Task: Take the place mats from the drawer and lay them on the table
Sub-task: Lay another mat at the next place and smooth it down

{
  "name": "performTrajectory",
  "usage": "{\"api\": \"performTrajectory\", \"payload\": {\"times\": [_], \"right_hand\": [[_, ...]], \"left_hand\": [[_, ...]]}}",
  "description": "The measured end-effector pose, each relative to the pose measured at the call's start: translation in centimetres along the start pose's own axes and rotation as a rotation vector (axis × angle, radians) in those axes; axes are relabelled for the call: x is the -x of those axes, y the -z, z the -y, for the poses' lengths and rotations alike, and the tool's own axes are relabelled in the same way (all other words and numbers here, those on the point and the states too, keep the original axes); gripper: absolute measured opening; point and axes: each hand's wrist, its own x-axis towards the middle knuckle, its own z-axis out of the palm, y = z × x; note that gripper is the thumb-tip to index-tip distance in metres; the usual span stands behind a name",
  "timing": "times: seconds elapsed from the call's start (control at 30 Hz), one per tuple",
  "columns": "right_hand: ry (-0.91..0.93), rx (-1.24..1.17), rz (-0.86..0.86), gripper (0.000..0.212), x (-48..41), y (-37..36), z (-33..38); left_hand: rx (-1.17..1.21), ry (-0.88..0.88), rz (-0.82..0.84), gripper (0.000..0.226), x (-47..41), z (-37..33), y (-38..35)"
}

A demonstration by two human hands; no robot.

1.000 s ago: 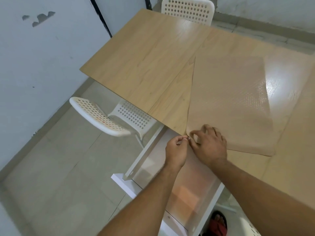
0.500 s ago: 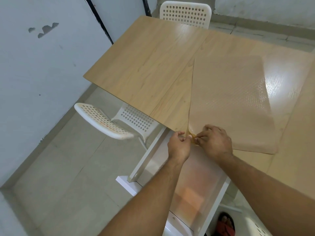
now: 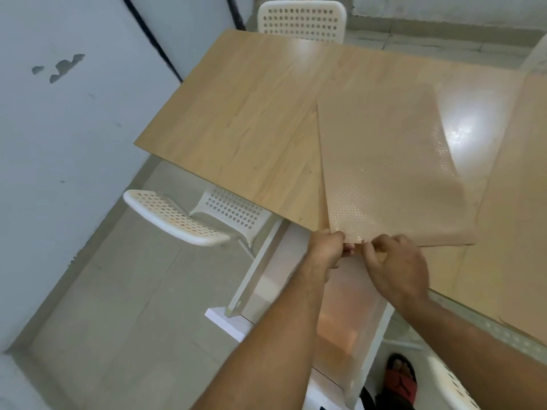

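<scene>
Corner of the mats [image 3: 384,173], lower centre, is pinched by my left hand [image 3: 325,250] and right hand [image 3: 396,264]; I'd peel one sheet free slowly.

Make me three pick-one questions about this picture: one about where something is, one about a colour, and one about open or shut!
1. Where is the place mat?
A. flat on the table
B. on the floor
C. hanging on the wall

2. What colour is the chair at the table's far end?
A. red
B. white
C. black

3. How is the drawer under the table?
A. pushed shut
B. pulled open
C. lifted onto the tabletop

Answers:
1 A: the mat lies on the wooden top, and the left hand and right hand pinch its near corner.
2 B: its backrest, full of little holes, is white.
3 B: its white side wall sticks out past the table's near edge.
</scene>
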Motion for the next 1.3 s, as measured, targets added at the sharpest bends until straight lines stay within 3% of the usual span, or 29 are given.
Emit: {"api": "performTrajectory", "payload": {"times": [0.1,0.27,0.37,0.57,0.67,0.8,0.87,0.97,1.1,1.2,1.3], "right_hand": [[-0.436,-0.378,0.114,0.057,0.8,1.4,-0.3],[-0.857,-1.209,0.046,0.038,-1.9,2.4,-1.5],[-0.938,-1.537,-0.070,0.026,-4.1,2.6,-2.2],[-0.915,-1.454,-0.149,0.024,-5.6,2.6,-3.1],[-0.867,-1.405,-0.172,0.034,-5.5,2.8,-3.9],[-0.817,-1.519,-0.082,0.028,-5.9,4.1,-4.5],[-0.781,-1.546,0.016,0.027,-5.9,4.9,-4.5],[-0.728,-1.545,0.232,0.024,-5.3,6.0,-4.6],[-0.652,-1.479,0.459,0.020,-4.3,7.4,-4.7],[-0.608,-1.446,0.536,0.015,-3.5,7.9,-4.2],[-0.581,-1.419,0.570,0.016,-3.0,8.2,-3.3]], "left_hand": [[0.014,0.015,0.065,0.015,0.4,0.4,-1.2],[0.085,0.028,0.203,0.009,1.2,1.2,-2.9],[0.014,0.037,0.256,0.012,1.9,1.5,-3.4],[-0.349,-0.017,0.234,0.018,3.6,0.9,-4.1],[-0.459,-0.215,-0.012,0.030,3.6,-0.3,-3.9],[-0.751,-0.464,-0.370,0.076,3.0,-4.2,-2.4],[-0.944,-0.535,-0.503,0.077,2.5,-6.6,-1.0],[-1.105,-0.485,-0.600,0.077,1.5,-9.6,2.7],[-1.062,-0.341,-0.733,0.090,1.5,-11.5,9.6],[-0.796,-0.147,-0.748,0.101,3.0,-11.5,14.0],[-0.488,-0.097,-0.661,0.078,5.1,-10.5,17.6]]}}
